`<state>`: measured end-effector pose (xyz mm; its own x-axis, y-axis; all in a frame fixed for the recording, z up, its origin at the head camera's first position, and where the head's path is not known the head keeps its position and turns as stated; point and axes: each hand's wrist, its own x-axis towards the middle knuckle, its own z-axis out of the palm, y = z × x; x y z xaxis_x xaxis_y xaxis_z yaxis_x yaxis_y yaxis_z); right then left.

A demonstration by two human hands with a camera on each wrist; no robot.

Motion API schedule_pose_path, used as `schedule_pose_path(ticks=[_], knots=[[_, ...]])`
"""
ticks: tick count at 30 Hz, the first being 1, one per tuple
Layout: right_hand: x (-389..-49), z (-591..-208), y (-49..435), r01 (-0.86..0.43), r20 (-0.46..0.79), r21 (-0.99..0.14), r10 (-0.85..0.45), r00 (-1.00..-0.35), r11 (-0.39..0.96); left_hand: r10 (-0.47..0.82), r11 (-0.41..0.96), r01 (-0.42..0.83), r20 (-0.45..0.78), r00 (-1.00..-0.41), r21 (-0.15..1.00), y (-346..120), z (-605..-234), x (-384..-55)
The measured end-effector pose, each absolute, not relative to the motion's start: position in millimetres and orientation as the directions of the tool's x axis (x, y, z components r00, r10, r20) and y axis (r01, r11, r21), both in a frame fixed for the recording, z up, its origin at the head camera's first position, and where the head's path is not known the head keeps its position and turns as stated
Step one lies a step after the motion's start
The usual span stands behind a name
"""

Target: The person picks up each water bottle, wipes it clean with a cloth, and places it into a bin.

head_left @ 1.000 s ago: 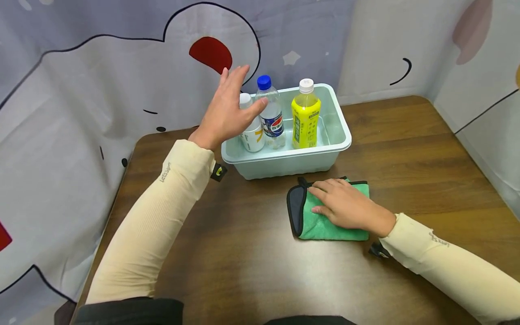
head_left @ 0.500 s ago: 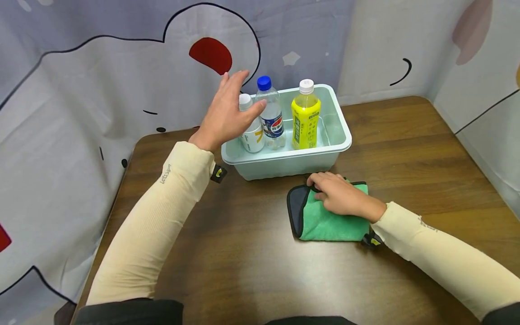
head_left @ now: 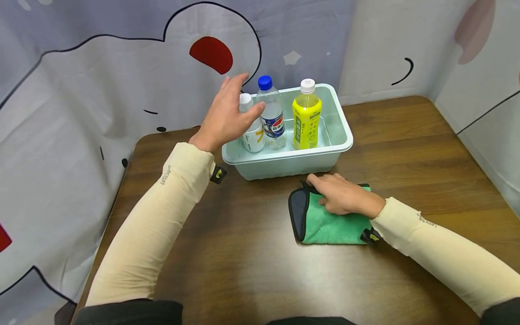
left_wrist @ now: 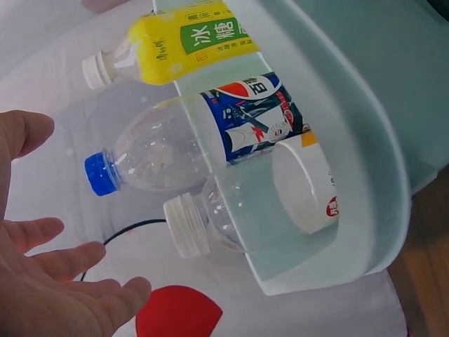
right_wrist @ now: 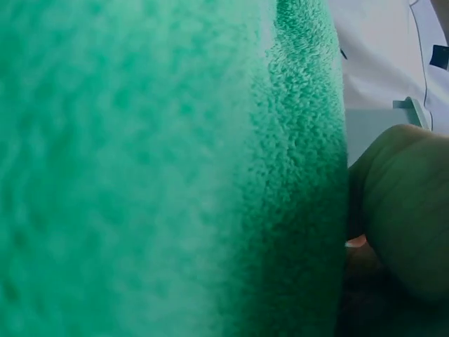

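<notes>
My right hand (head_left: 339, 194) grips the far edge of a folded green towel (head_left: 333, 230), its fingers curled over the black trim. One corner of the towel shows a grey underside. In the right wrist view the plush green towel (right_wrist: 161, 168) fills most of the picture. My left hand (head_left: 225, 113) hovers with spread fingers at the left end of a pale green plastic bin (head_left: 284, 167), holding nothing. Inside the bin stand a white-capped bottle (head_left: 253, 140), a Pepsi bottle (head_left: 273, 122) with a blue cap, and a yellow-labelled drink bottle (head_left: 306, 117). The left hand's fingers (left_wrist: 77, 263) are apart from the caps.
The brown wooden table (head_left: 243, 271) carries the bin near its back edge and the towel in front of it. A patterned curtain (head_left: 101, 85) hangs behind and along the sides of the table.
My right hand has gone from lying flat on the towel to curling its fingers round the far edge. The towel has shifted slightly toward me. My left hand is nearly still.
</notes>
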<state>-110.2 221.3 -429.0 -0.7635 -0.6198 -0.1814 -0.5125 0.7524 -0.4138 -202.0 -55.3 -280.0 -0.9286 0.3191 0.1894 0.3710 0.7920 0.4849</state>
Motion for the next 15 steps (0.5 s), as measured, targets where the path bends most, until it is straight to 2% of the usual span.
schedule_pose_path(ticks=[9,15], knots=[[-111,-425,224,-0.621,-0.074,-0.476,-0.732,-0.678,0.623,0.325,0.790,0.381,0.200,-0.924,0.480,-54,-281,-202],[-116,-423,210,-0.742,0.049,-0.458,-0.820,-0.570,0.489,0.319,0.787,0.382,0.210,-0.924,0.484,-54,-281,-202]])
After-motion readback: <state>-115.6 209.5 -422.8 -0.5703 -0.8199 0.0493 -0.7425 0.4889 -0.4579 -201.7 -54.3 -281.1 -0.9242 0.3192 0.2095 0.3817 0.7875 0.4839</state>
